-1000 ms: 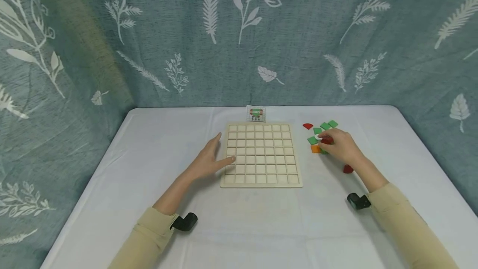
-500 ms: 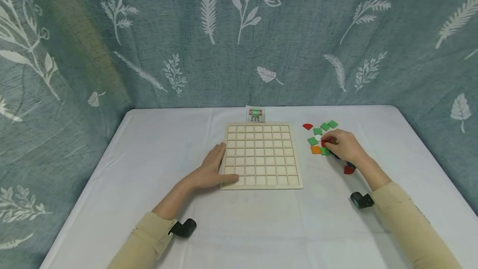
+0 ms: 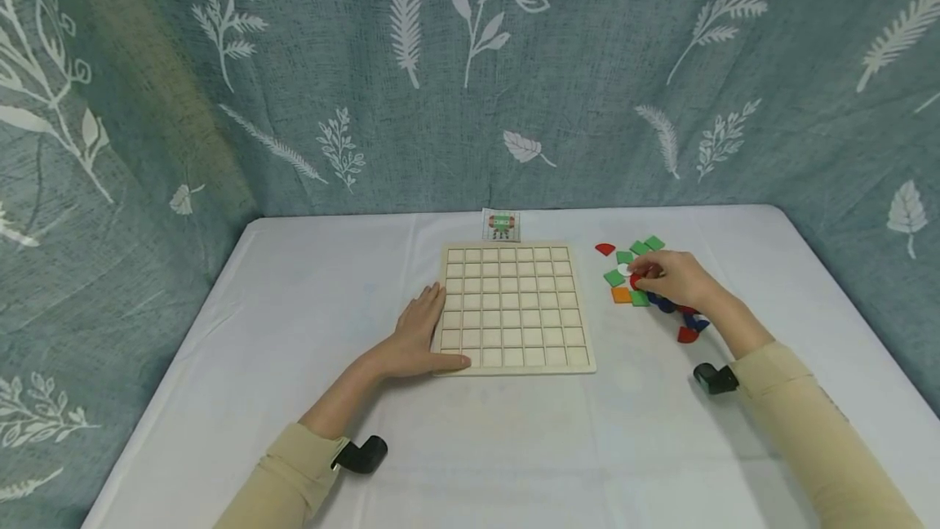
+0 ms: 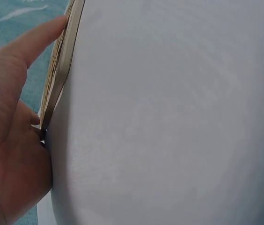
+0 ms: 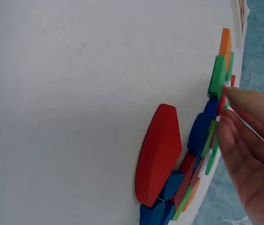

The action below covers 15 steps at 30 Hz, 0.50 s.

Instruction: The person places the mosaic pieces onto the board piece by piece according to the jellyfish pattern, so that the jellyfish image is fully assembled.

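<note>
A pale wooden grid board (image 3: 514,310) lies flat on the white table in the head view. My left hand (image 3: 411,341) rests at its left edge, fingers straight along the side and thumb across the near left corner; the left wrist view shows the thumb against the board's edge (image 4: 62,65). Over a cluster of small coloured pieces, my right hand (image 3: 679,280) pinches a red piece (image 3: 636,281) between thumb and fingertips. Beside it lie a white piece (image 3: 624,269), a green tile (image 3: 614,277) and an orange tile (image 3: 620,295). The right hand hides part of the cluster.
Behind the board lies a small printed card (image 3: 502,225). A red wedge (image 3: 605,249) sits at the cluster's far left, another red piece (image 3: 687,335) at its near end, beside blue pieces (image 5: 172,184). A patterned curtain (image 3: 441,145) hangs behind the table.
My left hand has slid nearer along the board's left side, its thumb now at the near corner. The right hand has shifted slightly right, uncovering the white piece and some blue pieces.
</note>
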Each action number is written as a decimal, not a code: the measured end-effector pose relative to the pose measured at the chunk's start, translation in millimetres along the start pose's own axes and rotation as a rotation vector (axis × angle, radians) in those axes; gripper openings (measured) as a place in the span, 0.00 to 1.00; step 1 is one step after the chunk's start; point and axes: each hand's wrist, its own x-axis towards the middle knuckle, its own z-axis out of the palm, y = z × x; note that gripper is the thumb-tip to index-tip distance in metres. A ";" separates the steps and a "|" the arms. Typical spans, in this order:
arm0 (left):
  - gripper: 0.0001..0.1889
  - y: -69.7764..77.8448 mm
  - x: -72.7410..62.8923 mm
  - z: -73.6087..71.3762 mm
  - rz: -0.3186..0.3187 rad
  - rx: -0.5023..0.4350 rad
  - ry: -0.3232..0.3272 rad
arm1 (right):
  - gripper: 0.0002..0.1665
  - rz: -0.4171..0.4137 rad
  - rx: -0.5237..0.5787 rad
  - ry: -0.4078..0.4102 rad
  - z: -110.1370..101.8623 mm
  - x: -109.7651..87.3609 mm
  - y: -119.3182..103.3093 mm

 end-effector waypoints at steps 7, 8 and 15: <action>0.63 0.1 -0.4 0.7 0.003 0.001 0.006 | 0.17 0.032 0.016 0.083 4.9 24.2 -3.5; 0.63 0.5 -0.3 0.8 0.004 0.000 0.008 | 0.18 0.035 0.019 0.084 5.7 29.2 -3.8; 0.65 0.1 -1.4 -2.4 0.015 0.003 -0.004 | 0.20 0.064 0.005 0.056 11.9 56.4 -4.6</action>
